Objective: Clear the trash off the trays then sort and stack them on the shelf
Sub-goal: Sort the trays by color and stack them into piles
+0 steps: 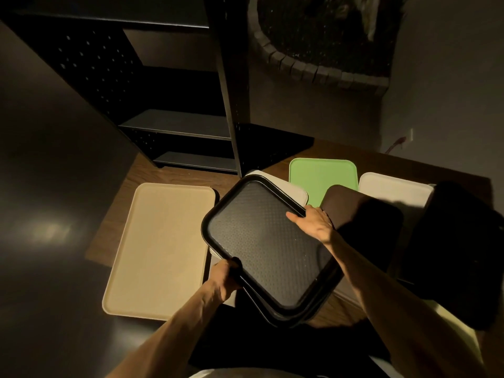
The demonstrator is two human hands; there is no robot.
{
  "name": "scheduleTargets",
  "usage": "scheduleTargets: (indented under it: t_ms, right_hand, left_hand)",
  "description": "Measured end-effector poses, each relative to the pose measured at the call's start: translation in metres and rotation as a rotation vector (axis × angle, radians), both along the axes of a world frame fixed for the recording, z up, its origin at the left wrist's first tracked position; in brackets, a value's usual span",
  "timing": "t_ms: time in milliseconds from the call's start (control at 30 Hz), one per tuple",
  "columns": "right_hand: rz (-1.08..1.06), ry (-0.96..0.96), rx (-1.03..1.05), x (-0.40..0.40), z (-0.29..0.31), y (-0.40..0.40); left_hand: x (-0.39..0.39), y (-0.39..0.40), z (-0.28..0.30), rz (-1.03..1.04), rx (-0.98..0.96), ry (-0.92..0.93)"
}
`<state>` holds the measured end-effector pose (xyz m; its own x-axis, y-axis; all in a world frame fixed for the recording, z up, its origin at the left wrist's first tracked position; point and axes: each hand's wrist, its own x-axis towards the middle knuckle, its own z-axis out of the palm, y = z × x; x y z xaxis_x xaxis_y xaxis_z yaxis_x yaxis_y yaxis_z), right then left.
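Wooden table [174, 170], both hands gripping black tray [268, 246] edges

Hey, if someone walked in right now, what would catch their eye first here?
Probably the black tray, held up at centre by the left hand and right hand. Next, the bright green tray at the table's far side, and the large beige tray lying flat on the left.
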<state>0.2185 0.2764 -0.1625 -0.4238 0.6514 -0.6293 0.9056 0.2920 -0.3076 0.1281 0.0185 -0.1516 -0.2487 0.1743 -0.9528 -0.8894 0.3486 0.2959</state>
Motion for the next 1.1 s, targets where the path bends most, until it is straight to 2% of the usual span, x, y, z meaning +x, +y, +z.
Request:
scheduleTargets:
  t_ms: [133, 267, 433, 533, 733, 833, 933, 1000, 1100]
  right_hand:
    - [0.023, 0.035, -0.076, 0.004, 0.008, -0.005]
    - [-0.044, 0.076, -0.222, 0.0, 0.014, -0.014]
    - [-0.026, 0.115, -0.275, -0.011, 0.026, -0.026]
    - [-0.092, 0.19, -0.405, -0.009, 0.004, -0.032]
    - [-0.223, 0.337, -0.577, -0.027, 0.024, -0.086]
    - [-0.217, 0.372, -0.654, -0.033, 0.005, -0.098]
    - [-0.179, 0.345, -0.653, -0.051, 0.034, -0.125]
    - [-0.129, 0.31, -0.568, -0.061, 0.042, -0.136]
    - [-0.049, 0.263, -0.501, -0.077, 0.05, -0.147]
  left_hand:
    - [-0.006, -0.012, 0.007, -0.005, -0.035, 0.044]
    - [-0.009, -0.024, 0.018, -0.01, -0.022, 0.04]
    - [-0.021, -0.039, 0.035, 0.071, 0.004, 0.053]
    - [-0.037, -0.047, 0.052, 0.123, -0.007, 0.049]
    - [-0.085, -0.059, 0.069, 0.093, 0.182, 0.086]
    - [-0.103, -0.08, 0.063, 0.094, 0.077, 0.175]
    - [-0.115, -0.096, 0.063, 0.139, -0.022, 0.356]
    - [-0.125, -0.104, 0.068, 0.164, -0.031, 0.435]
    - [-0.144, -0.117, 0.073, 0.147, -0.015, 0.466]
